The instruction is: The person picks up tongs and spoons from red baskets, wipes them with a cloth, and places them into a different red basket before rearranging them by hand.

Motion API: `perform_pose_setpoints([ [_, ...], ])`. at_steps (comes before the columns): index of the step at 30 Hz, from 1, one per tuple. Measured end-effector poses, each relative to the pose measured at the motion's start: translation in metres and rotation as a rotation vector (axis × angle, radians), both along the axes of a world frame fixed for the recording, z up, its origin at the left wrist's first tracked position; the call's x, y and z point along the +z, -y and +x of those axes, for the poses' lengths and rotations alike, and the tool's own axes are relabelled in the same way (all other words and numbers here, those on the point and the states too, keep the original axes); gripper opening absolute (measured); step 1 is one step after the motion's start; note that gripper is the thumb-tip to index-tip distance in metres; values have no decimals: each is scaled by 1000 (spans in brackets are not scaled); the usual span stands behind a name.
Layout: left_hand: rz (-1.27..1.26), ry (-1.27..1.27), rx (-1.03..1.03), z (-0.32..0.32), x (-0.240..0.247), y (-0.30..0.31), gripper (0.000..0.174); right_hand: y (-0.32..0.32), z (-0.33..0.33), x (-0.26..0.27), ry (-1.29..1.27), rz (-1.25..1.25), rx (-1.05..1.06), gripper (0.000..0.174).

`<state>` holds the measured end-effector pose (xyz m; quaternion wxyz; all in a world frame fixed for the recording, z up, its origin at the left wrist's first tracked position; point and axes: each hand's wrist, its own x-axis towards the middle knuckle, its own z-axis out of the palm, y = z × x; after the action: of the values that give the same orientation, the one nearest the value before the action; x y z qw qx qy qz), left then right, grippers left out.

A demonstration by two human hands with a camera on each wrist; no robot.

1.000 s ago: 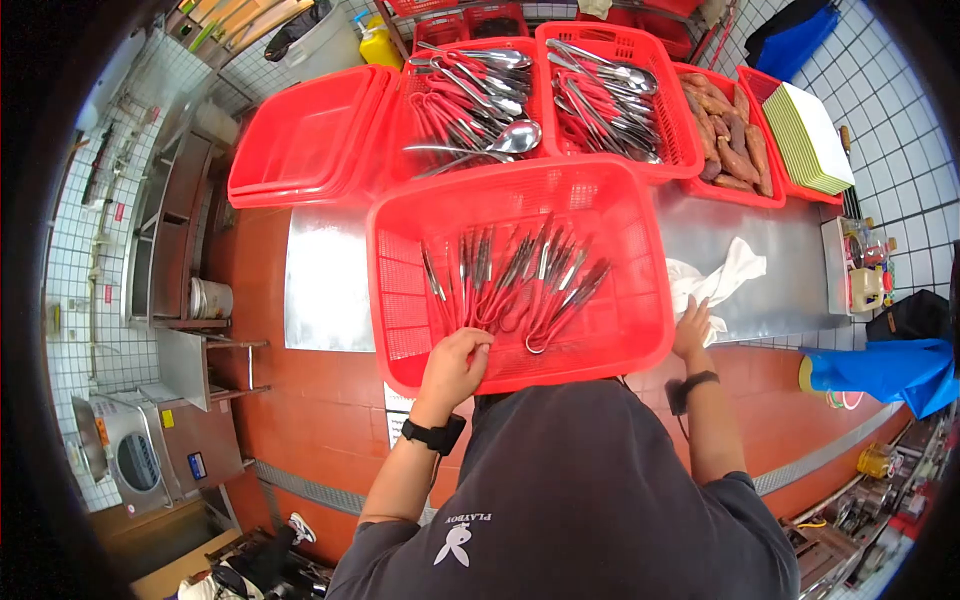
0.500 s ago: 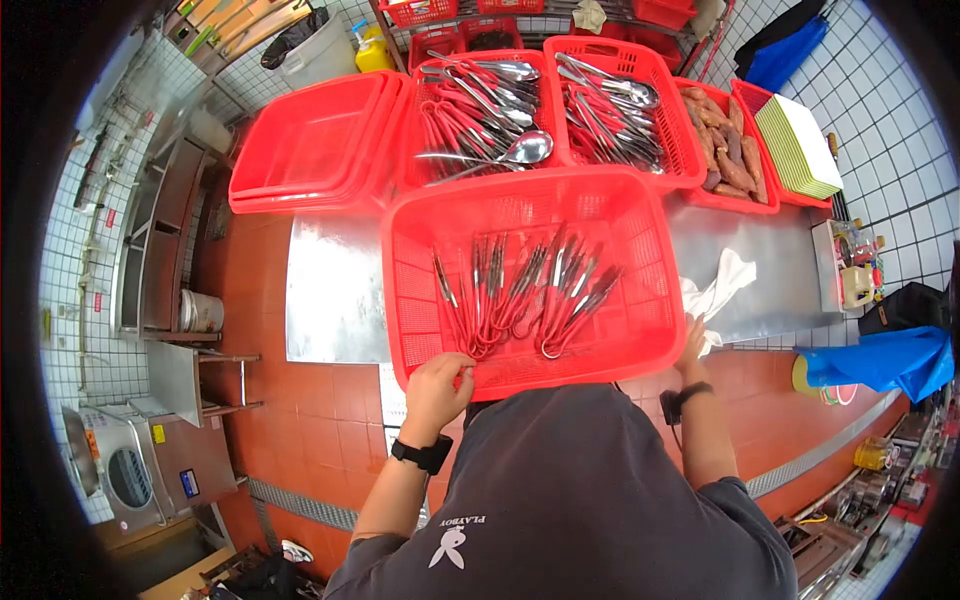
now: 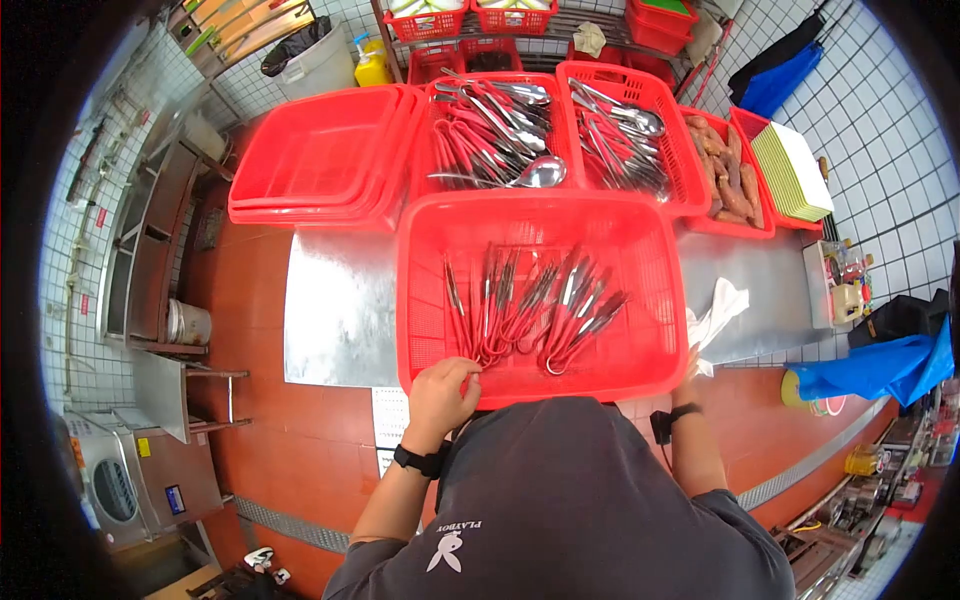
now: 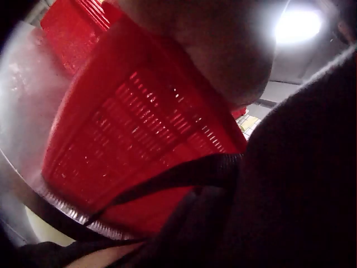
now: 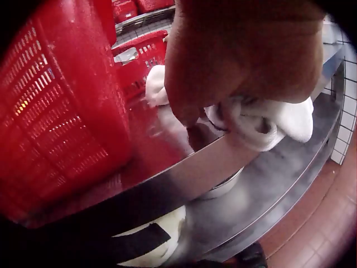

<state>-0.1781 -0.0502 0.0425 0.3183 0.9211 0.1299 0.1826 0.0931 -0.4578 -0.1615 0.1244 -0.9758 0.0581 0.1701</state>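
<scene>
Looks like a wiping step, left hand is gripping the near rim of the red basket of tongs, right hand is grasping the white cloth at the table edge just beside it, next move probably calling for steadying the basket while pushing the cloth along.

You get a bright, fisheye-bent head view, the worktop glaring at left; your wrist views are dim, soft.
</scene>
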Motion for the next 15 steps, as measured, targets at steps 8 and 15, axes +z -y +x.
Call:
perform_pose_setpoints([
  [8, 6, 53, 2, 7, -2, -14, 10, 11, 10, -42, 50, -62, -85, 73],
  [15, 41, 93, -1, 6, -10, -17, 9, 5, -3, -9, -6, -112, 28, 80],
])
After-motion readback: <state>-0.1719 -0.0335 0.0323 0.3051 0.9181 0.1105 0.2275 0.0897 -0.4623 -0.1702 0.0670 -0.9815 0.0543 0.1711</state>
